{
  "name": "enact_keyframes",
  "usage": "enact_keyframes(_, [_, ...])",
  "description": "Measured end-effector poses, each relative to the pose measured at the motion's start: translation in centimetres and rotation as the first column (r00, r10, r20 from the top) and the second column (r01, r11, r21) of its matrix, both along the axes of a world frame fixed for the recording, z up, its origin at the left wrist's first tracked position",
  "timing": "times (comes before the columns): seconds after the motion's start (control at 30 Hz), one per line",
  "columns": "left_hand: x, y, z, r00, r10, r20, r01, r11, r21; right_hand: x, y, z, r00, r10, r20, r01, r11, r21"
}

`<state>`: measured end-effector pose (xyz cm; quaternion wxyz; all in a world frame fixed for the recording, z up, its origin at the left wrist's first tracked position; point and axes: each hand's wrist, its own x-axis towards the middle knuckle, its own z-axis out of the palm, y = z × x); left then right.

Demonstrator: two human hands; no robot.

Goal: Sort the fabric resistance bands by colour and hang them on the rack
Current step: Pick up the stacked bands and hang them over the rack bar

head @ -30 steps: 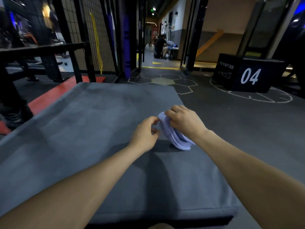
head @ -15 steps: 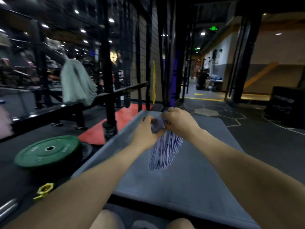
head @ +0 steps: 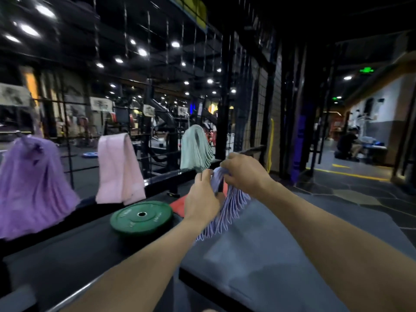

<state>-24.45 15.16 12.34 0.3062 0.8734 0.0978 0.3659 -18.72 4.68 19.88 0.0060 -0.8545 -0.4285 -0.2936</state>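
On the far left, a purple bundle of bands (head: 33, 188) is seen draped over the dark rail of the rack (head: 157, 180). Next along the same rail a pink bundle (head: 120, 170) is hung, and farther right a pale green bundle (head: 195, 149). Below the rail a green weight plate (head: 141, 217) lies flat.

Right of the plate, the lavender bands (head: 229, 206) are held up above the grey padded table (head: 281, 255), their looped ends fanning downward. The upper fold is pinched by the left hand (head: 202, 197), fingers curled onto the fabric, and is clasped from above by the right hand (head: 245, 174), also closed on it. Both grips are therefore closed on the same bundle.

The step in hand is judged to be carrying this last colour to the rack. It would be done well if the stack were kept squared at its fold, opened slightly between the two hands, and lowered astride a bare stretch of rail, apart from the green bundle, so that colours are not mixed. Loose loops at the bottom should be watched, as slipping seems possible.
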Motion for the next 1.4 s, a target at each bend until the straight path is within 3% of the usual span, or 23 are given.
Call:
enact_keyframes(0.2, [-1.4,2.1,0.0,0.984,0.177,0.025,-0.178,0.976,0.121,0.5,1.6,1.5,0.996,0.086,-0.019,-0.085,0.995,0.05])
enact_keyframes(0.37, [-1.7,5.0,3.1,0.973,0.227,0.041,-0.228,0.914,0.335,2.3,2.9,1.7,0.984,0.176,0.012,-0.175,0.966,0.192])
enact_keyframes(0.63, [-2.6,10.1,10.3,0.927,0.37,0.066,-0.328,0.709,0.624,5.2,7.7,3.8,0.931,0.36,0.056,-0.354,0.859,0.37])
enact_keyframes(0.83, [-2.2,12.2,14.8,0.843,0.51,0.172,-0.456,0.506,0.732,6.7,12.0,5.6,0.886,0.457,0.081,-0.431,0.744,0.511])
enact_keyframes(0.97, [-1.1,12.9,15.6,0.787,0.592,0.175,-0.491,0.428,0.759,7.9,15.0,5.9,0.874,0.485,0.041,-0.424,0.717,0.553])
enact_keyframes(1.4, [1.3,14.5,14.2,0.792,0.606,0.073,-0.403,0.43,0.808,9.7,18.7,1.7,0.809,0.588,-0.026,-0.427,0.617,0.661])
